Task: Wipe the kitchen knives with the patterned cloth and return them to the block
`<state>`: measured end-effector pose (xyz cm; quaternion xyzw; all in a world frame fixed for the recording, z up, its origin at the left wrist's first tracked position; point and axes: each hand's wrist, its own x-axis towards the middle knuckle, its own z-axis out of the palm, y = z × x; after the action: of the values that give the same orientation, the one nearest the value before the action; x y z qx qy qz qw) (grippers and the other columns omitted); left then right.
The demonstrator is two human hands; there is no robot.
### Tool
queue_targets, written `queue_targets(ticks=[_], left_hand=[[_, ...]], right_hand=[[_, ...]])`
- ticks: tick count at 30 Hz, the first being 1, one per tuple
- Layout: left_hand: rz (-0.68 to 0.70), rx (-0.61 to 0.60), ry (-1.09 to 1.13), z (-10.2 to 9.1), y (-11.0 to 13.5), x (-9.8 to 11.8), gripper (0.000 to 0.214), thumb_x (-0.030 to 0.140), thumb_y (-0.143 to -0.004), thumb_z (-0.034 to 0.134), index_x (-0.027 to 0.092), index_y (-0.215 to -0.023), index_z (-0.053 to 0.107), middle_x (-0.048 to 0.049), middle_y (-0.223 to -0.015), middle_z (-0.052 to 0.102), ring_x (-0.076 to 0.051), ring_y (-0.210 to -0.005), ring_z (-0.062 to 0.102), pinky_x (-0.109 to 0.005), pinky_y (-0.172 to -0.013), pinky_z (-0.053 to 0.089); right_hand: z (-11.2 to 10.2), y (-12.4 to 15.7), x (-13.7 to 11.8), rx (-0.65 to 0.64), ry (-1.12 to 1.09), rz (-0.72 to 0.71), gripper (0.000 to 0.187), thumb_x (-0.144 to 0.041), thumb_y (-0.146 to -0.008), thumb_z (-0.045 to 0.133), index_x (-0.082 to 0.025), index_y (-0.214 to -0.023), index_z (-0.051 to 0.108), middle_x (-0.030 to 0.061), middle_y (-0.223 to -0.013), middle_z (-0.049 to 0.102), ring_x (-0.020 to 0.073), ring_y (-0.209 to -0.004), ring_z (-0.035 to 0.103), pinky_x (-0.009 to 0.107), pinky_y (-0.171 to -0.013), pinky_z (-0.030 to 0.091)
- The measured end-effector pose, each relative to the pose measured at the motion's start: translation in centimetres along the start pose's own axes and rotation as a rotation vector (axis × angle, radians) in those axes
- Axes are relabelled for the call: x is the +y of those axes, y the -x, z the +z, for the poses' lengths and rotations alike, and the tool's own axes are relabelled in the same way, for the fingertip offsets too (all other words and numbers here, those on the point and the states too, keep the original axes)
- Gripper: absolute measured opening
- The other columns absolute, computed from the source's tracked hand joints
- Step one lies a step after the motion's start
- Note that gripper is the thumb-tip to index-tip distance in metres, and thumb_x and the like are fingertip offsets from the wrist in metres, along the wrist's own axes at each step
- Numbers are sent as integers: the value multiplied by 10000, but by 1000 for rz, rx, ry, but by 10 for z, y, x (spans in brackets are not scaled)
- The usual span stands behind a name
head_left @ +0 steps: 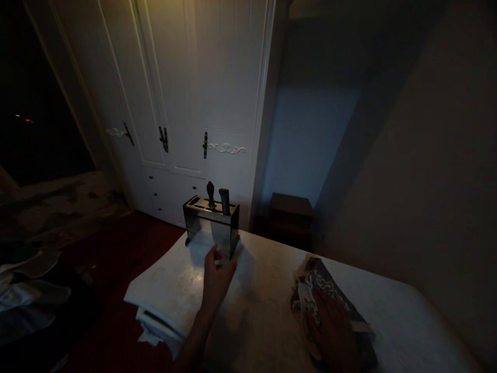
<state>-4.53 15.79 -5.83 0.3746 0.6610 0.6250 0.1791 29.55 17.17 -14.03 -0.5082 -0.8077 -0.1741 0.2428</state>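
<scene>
**Cloth point(321, 272) under the right hand point(333, 327), knife block point(202, 224) just beyond the left hand point(217, 282)**

The cloth lies on the pale table point(267, 280), at four o'clock from the left hand, directly beneath the right hand. The knife block stands upright at twelve o'clock from the left hand, ten o'clock from the cloth.

The right hand lies spread over the cloth; whether its fingers grip the fabric, I cannot tell. The left hand is half curled, thumb apart from fingers, with no object visible in it; whether its fingertips touch the block is unclear.

There is one cloth, one block and two black handles point(224, 201) rising from the block's slotted top.

The cloth is crumpled, dark, with white scrolls and a paler edge. The block has a shiny metallic front and dark ends.

At eleven o'clock, past the block, stands one white wardrobe point(233, 77) with two raised white ornaments point(227, 149) and four small knobs point(194, 187). One low brown cabinet point(292, 205) sits at three o'clock from the block. Red carpet point(155, 233) shows at nine o'clock.
</scene>
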Motion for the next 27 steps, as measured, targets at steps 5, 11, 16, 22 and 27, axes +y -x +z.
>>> queue_targets(ticks=[5, 11, 16, 22, 27], left_hand=[[103, 137, -227, 0, -63, 8, 1346, 528, -576, 833, 78, -1562, 35, -270, -1604, 89, -379, -1514, 66, -529, -1212, 192], [227, 118, -276, 16, -87, 9, 1441, 542, -579, 848, 114, -1569, -107, -263, -1618, -128, -392, -1501, -147, -581, -1206, 130], [261, 117, -281, 24, -89, 9, 1387, 447, -608, 839, 112, -1575, -96, -265, -1613, -158, -411, -1497, -134, -591, -1200, 141], [216, 29, -289, 22, -87, 9, 1225, 433, -699, 774, 138, -1588, -15, -227, -1622, -170, -376, -1498, -157, -552, -1213, 128], [242, 22, -320, 19, -92, 10, 1185, 413, -680, 789, 144, -1588, 76, -233, -1624, -153, -385, -1499, -133, -549, -1210, 147]], right_hand=[[2, 1, 0, 12, -28, 4, 512, -402, -957, 376, -73, -1296, 573, 187, -1334, 603, 321, -1241, 544, 512, -1128, 319], [5, 0, 2, 5, -13, 13, 544, -426, -959, 374, -61, -1314, 563, 181, -1357, 587, 318, -1257, 530, 494, -1123, 326], [4, -2, 4, -47, -25, 16, 543, -424, -956, 353, -76, -1307, 578, 171, -1357, 590, 310, -1271, 519, 492, -1139, 302], [0, -6, 4, -70, -37, 34, 565, -454, -952, 352, -78, -1307, 579, 181, -1360, 581, 319, -1267, 515, 497, -1138, 303], [-3, -9, 3, -56, -58, 22, 545, -438, -963, 357, -70, -1299, 578, 193, -1357, 578, 335, -1268, 506, 518, -1124, 319]])
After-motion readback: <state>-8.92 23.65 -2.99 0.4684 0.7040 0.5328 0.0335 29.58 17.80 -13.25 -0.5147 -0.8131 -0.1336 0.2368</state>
